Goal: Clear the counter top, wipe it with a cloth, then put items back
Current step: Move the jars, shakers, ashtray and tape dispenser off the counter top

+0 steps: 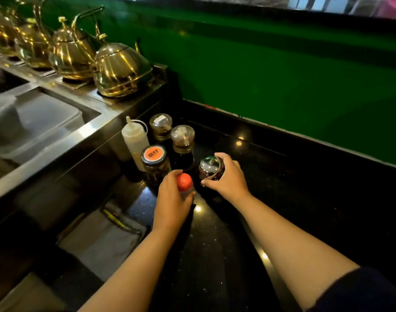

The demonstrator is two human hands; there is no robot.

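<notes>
Kettles (122,70), brass-toned and glossy, stand in a row along the upper left of the frame on a steel ledge. Below them, at mid left, a translucent plastic tub (35,122) sits in a steel well. At lower left a grey folded cloth (104,235) lies at the edge of the counter top (293,176), a black polished stone surface with speckles and lamp reflections.

At frame centre the condiments cluster upright: a soft white squeeze bottle (135,138), two glass cruets with clear domed lids (161,126) (182,137), and a glass jar with an orange printed lid (153,155).

Just below that jar the left hand (170,203) grips a small clear bottle with a red rounded cap (184,182), fingers curled round its neck; long axis vertical, base hidden behind the hand, so contact with the counter cannot be told. To its right, near but apart, the right hand (228,176) wraps a dispenser with a chrome domed top (209,166), fingers round its far side, thumb on the near side; body dark, likely glass.

Judgement: both items lie directly inside their grips, each hand nearest its own item. Whether they are being lifted away or set back cannot be told. Either way the move is vertical, and both smooth items need firm hold
</notes>
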